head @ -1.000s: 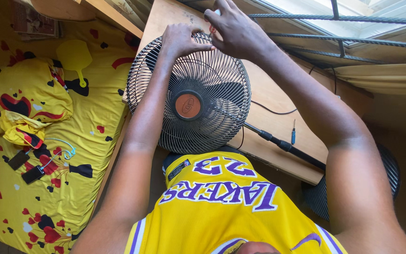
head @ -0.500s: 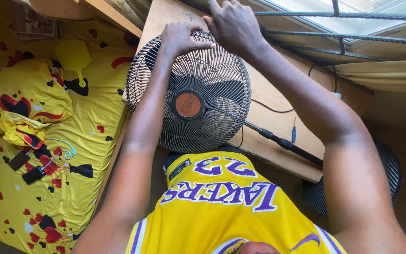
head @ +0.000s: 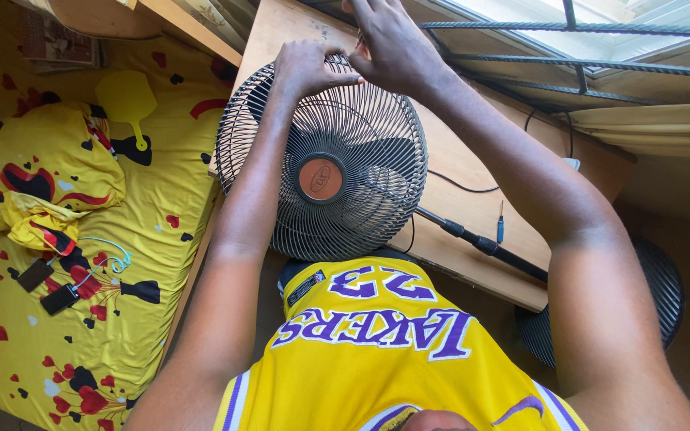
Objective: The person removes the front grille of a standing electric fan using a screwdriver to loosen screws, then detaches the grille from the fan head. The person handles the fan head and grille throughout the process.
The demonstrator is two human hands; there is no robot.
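Yellow bedding printed with red and black hearts covers the bed (head: 57, 335) at far left; on it lie one pillow (head: 37, 172), one yellow fly swatter (head: 125, 100) and two small dark devices (head: 45, 287) joined by a pale cable. To their right, on the wooden table (head: 473, 183), lies the fan (head: 321, 160), its round wire guard (head: 265, 128) facing up and its dark pole (head: 481, 246) running off toward lower right. The left hand (head: 307, 68) is curled over the far rim of the guard, fingers closed on the wires. Just beside it the right hand (head: 397, 48) rests at the same rim with fingers spread; it may be pinching a small clip or fastener there, but the spot is hidden behind the knuckles and the grip cannot be told. The hands are close together, nearly touching.

Judged as work on the guard's rim, it is best done with the left hand pinning the guard flat while the right works one fastening point at a time, keeping the wires from springing or bending.

Counted: one fan on the table, one copper-coloured hub cap (head: 320, 179), one small blue-handled screwdriver (head: 500, 227), one thin black cord (head: 461, 185), and one further round dark grille (head: 664, 299) low at far right.
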